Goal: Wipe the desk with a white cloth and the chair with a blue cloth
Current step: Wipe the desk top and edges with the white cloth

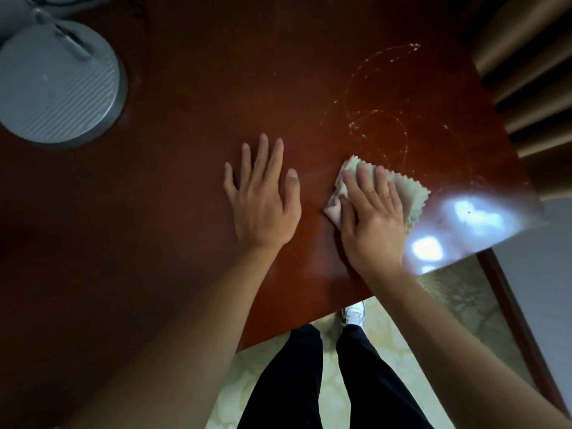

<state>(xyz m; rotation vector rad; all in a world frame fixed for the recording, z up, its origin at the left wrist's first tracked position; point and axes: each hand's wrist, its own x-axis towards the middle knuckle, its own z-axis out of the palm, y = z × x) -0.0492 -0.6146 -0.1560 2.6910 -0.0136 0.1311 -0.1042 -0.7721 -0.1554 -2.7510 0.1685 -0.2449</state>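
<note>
A folded white cloth (pixel 411 193) with zigzag edges lies on the dark red-brown desk (pixel 192 97), near its right corner. My right hand (pixel 371 218) presses flat on the cloth with straight fingers. Just left of it, my left hand (pixel 263 199) rests flat on the bare desk top, fingers spread. Faint whitish streaks (pixel 377 119) curl across the desk beyond the cloth. No blue cloth or chair is in view.
A round grey lamp base (pixel 55 88) stands on the desk at the far left. Brown curtain folds (pixel 526 66) hang past the desk's right edge. Bright window glare (pixel 458 224) lies on the right corner. My dark-trousered legs (pixel 309 382) stand on pale patterned floor below.
</note>
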